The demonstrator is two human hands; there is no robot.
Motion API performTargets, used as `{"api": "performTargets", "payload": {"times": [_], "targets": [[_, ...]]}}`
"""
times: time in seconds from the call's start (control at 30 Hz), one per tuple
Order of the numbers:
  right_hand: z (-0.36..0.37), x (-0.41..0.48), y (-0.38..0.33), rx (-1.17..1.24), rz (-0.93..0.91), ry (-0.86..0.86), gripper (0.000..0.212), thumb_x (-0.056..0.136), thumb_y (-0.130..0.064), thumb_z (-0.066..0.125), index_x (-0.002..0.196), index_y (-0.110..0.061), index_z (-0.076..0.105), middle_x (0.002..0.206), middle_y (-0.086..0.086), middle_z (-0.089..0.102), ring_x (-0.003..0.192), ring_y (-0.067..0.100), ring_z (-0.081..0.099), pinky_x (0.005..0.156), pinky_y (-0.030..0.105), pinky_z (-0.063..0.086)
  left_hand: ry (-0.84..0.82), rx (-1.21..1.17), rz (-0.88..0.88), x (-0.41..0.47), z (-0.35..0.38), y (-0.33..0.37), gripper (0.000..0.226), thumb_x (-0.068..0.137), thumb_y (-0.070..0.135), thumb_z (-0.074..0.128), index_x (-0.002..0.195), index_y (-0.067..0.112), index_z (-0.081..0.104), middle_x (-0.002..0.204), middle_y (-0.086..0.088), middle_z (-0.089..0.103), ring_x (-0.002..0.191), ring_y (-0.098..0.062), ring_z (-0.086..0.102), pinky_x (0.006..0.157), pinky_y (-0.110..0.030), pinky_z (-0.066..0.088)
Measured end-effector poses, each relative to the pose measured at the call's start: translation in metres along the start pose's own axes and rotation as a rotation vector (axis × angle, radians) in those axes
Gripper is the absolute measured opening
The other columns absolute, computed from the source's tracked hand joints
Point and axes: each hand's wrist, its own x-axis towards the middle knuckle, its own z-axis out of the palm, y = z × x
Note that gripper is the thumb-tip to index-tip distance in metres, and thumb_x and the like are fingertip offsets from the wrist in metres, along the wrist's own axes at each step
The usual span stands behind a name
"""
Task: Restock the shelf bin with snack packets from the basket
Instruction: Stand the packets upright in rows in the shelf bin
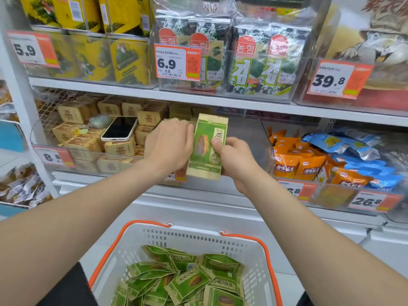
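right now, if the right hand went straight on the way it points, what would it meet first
The right hand, gripping a packet, points into the bin; the way looks free up to the bin's back, though depth is unclear.

One view only, our head-worn wide-angle camera, we look forward and down, facing the shelf (198, 100) close up, within arm's reach, left hand (169, 144) and right hand (236, 161) mid-frame, basket (198, 236) right under us at bottom edge

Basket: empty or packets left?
Not empty. Green snack packets lie piled across the bottom of the white basket, well below its rim.
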Motion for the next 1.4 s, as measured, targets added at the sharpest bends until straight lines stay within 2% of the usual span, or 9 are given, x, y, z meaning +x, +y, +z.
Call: {"api": "performTargets", "payload": {"times": [0.13, 0.27, 0.33, 0.43, 0.67, 0.93, 1.13, 1.23, 1.4], "targets": [[0.001, 0.021, 0.005, 0.183, 0.126, 0.115, 0.026, 0.104, -0.031, 0.063, 0.108, -0.006, 0.068, 0.103, 0.015, 0.078, 0.091, 0.030, 0.077, 0.080, 0.051, 0.065, -0.042, 0.112, 0.031, 0.002, 0.012, -0.017, 0.026, 0.098, 0.034, 0.051, 0.111, 0.018, 0.066, 0.113, -0.005, 0.058, 0.107, -0.031, 0.052, 0.089, -0.046, 0.038], [0.001, 0.042, 0.011, 0.137, 0.033, 0.252, 0.030, 0.101, -0.036, 0.060, 0.124, -0.017, 0.055, 0.116, 0.004, 0.070, 0.105, 0.024, 0.070, 0.088, 0.042, 0.058, -0.159, 0.124, -0.002, 0.003, 0.021, -0.024, 0.040, 0.089, 0.049, 0.058, 0.121, 0.026, 0.064, 0.126, -0.003, 0.060, 0.120, -0.031, 0.051, 0.101, -0.049, 0.038], [0.001, 0.048, 0.011, 0.067, -0.024, 0.261, 0.026, 0.106, -0.029, 0.056, 0.129, -0.021, 0.048, 0.119, 0.002, 0.066, 0.105, 0.021, 0.067, 0.081, 0.036, 0.056, -0.162, 0.127, -0.039, 0.006, 0.023, -0.026, 0.047, 0.084, 0.053, 0.063, 0.124, 0.028, 0.059, 0.126, 0.000, 0.063, 0.120, -0.030, 0.053, 0.102, -0.050, 0.038], [0.004, 0.059, 0.015, -0.086, -0.073, 0.186, 0.031, 0.105, -0.026, 0.059, 0.134, -0.025, 0.046, 0.124, 0.005, 0.067, 0.111, 0.025, 0.067, 0.095, 0.044, 0.056, -0.161, 0.174, -0.092, 0.007, 0.028, -0.032, 0.063, 0.080, 0.059, 0.068, 0.130, 0.023, 0.055, 0.130, -0.002, 0.063, 0.123, -0.031, 0.053, 0.105, -0.052, 0.039], [0.023, 0.069, 0.022, -0.634, -0.103, 0.002, 0.020, 0.093, -0.028, 0.071, 0.112, -0.021, 0.068, 0.110, 0.001, 0.071, 0.113, 0.029, 0.063, 0.092, 0.046, 0.059, -0.119, 0.263, -0.125, 0.009, 0.041, -0.029, 0.073, 0.073, 0.067, 0.074, 0.127, 0.022, 0.059, 0.133, -0.005, 0.062, 0.123, -0.034, 0.050, 0.108, -0.052, 0.036], [0.029, 0.071, 0.025, -0.728, -0.035, 0.140, 0.060, 0.080, -0.043, 0.088, 0.112, -0.005, 0.054, 0.112, 0.012, 0.064, 0.104, 0.032, 0.065, 0.077, 0.041, 0.056, -0.051, 0.265, -0.128, 0.006, 0.044, -0.027, 0.076, 0.070, 0.064, 0.082, 0.125, 0.018, 0.056, 0.127, -0.010, 0.058, 0.119, -0.038, 0.051, 0.106, -0.054, 0.037], [0.020, 0.058, 0.018, -0.904, -0.018, 0.147, 0.049, 0.084, -0.056, 0.077, 0.098, -0.014, 0.057, 0.098, 0.006, 0.059, 0.090, 0.032, 0.059, 0.071, 0.035, 0.046, 0.014, 0.194, -0.038, 0.001, 0.035, -0.018, 0.074, 0.068, 0.060, 0.081, 0.126, 0.021, 0.056, 0.124, -0.007, 0.055, 0.120, -0.035, 0.049, 0.109, -0.055, 0.036], [0.016, 0.042, 0.013, -0.939, -0.135, 0.143, 0.033, 0.093, -0.044, 0.067, 0.092, -0.013, 0.054, 0.098, 0.008, 0.057, 0.091, 0.035, 0.059, 0.072, 0.037, 0.050, 0.073, 0.164, 0.084, -0.002, 0.027, -0.012, 0.061, 0.073, 0.048, 0.080, 0.123, 0.021, 0.057, 0.120, -0.006, 0.051, 0.114, -0.033, 0.047, 0.103, -0.050, 0.036], [0.010, 0.012, 0.011, -1.076, -0.669, 0.064, 0.009, 0.091, -0.012, 0.056, 0.100, -0.010, 0.052, 0.104, 0.010, 0.046, 0.096, 0.035, 0.049, 0.074, 0.046, 0.047, 0.079, 0.211, 0.320, -0.012, 0.018, -0.004, 0.019, 0.078, 0.016, 0.070, 0.090, 0.013, 0.055, 0.096, -0.009, 0.051, 0.090, -0.032, 0.045, 0.071, -0.041, 0.032]]}}
